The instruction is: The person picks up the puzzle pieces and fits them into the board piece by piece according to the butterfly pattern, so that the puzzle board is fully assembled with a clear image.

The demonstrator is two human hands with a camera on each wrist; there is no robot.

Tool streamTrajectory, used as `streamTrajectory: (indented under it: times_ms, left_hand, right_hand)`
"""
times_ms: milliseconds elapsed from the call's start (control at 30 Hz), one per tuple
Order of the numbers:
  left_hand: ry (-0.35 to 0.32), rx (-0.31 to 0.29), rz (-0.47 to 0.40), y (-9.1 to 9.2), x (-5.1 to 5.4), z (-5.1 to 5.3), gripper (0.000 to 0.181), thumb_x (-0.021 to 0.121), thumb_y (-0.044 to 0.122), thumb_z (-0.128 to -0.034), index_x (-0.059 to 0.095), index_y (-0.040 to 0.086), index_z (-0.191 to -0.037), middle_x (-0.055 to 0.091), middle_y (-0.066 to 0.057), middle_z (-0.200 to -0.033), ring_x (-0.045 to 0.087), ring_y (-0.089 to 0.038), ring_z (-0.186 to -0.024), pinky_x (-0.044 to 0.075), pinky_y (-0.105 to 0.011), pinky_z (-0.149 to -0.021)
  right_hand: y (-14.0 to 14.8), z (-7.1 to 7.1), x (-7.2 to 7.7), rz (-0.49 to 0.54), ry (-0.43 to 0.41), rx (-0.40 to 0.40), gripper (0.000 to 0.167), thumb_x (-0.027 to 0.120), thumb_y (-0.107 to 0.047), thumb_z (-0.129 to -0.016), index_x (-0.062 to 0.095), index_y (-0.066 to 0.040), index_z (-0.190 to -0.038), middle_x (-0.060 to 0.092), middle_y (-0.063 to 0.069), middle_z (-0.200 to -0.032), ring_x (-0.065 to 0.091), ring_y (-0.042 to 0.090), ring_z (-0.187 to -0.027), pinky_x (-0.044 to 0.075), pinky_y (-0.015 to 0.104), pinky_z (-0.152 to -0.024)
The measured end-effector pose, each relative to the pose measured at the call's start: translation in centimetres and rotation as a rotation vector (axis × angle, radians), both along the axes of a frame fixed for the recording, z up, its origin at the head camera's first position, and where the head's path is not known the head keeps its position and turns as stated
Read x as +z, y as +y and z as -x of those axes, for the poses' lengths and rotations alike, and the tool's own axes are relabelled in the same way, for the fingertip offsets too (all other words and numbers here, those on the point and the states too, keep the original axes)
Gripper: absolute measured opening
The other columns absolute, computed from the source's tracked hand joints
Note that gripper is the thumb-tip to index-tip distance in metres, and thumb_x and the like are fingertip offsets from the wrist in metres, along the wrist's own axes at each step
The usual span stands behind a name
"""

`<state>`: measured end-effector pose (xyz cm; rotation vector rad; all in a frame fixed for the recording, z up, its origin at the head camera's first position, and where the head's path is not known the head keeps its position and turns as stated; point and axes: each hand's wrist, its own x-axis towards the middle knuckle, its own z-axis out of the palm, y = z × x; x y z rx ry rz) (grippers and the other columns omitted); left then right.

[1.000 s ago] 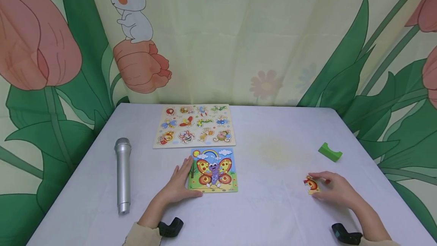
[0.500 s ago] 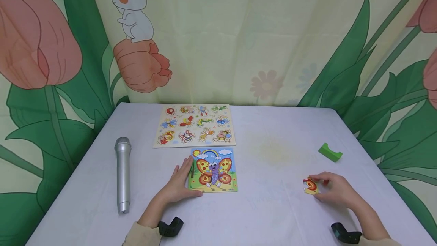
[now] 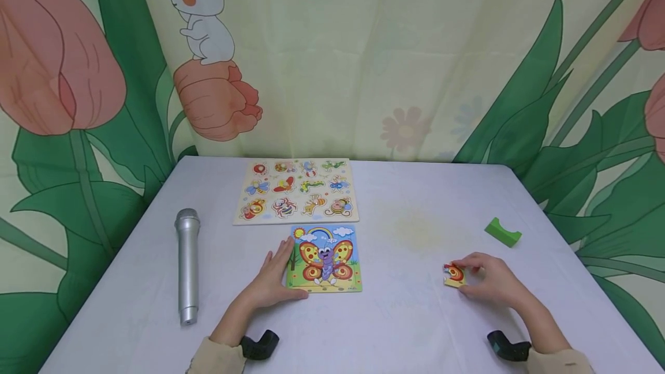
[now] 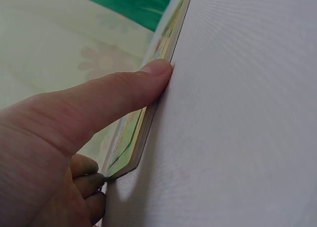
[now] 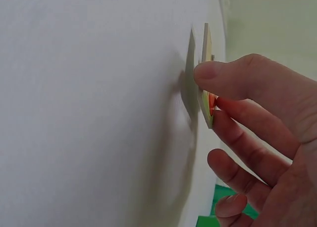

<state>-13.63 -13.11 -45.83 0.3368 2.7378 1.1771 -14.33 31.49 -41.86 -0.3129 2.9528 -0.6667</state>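
Observation:
In the head view my left hand (image 3: 269, 283) rests against a square butterfly jigsaw puzzle (image 3: 325, 261), fingers along its left side and thumb at its lower edge. The left wrist view shows that straight thumb (image 4: 119, 90) touching the puzzle's edge (image 4: 141, 130). To the right, my right hand (image 3: 490, 280) pinches a small jigsaw piece (image 3: 454, 275) with a red and orange ring pattern and a yellow bottom. From the right wrist, the piece (image 5: 206, 105) appears edge-on, held slightly off the white cloth, with its shadow beside it. The other right fingers curl loosely.
Behind the butterfly puzzle lies a larger insect puzzle board (image 3: 296, 191). A silver microphone (image 3: 187, 267) lies at the left. A green arched block (image 3: 503, 232) sits beyond my right hand. A printed curtain (image 3: 332, 62) hangs behind the white-covered table (image 3: 395, 328).
My right hand has moved left with the jigsaw piece, away from the green block's side. My left hand stays at the butterfly puzzle.

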Motion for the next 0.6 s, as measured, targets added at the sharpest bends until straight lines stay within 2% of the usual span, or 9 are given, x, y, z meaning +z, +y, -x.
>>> streamTrajectory:
  times_ms: [233,600]
  left_hand:
    - [-0.001,-0.005,-0.006,0.0,0.0,0.0,0.114,0.082,0.038,-0.0628,0.012,0.001,-0.146,0.013,-0.016,-0.151,0.005,-0.029,-0.139,-0.001,-0.047,-0.111]
    - [-0.003,-0.004,0.0,0.0,0.0,0.0,0.113,0.082,0.036,-0.0635,0.012,0.002,-0.146,0.013,-0.015,-0.151,0.005,-0.028,-0.139,-0.001,-0.046,-0.111]
  right_hand:
    - [-2.4,0.4,0.4,0.044,0.033,0.068,0.045,0.082,-0.017,-0.064,0.069,-0.006,-0.105,0.059,-0.002,-0.092,0.046,0.016,-0.077,0.041,0.022,-0.058]
    - [-6.1,1.0,1.1,0.153,0.016,0.203,0.043,0.081,-0.015,-0.065,0.069,-0.007,-0.105,0.058,-0.005,-0.091,0.05,0.019,-0.082,0.047,0.031,-0.067]
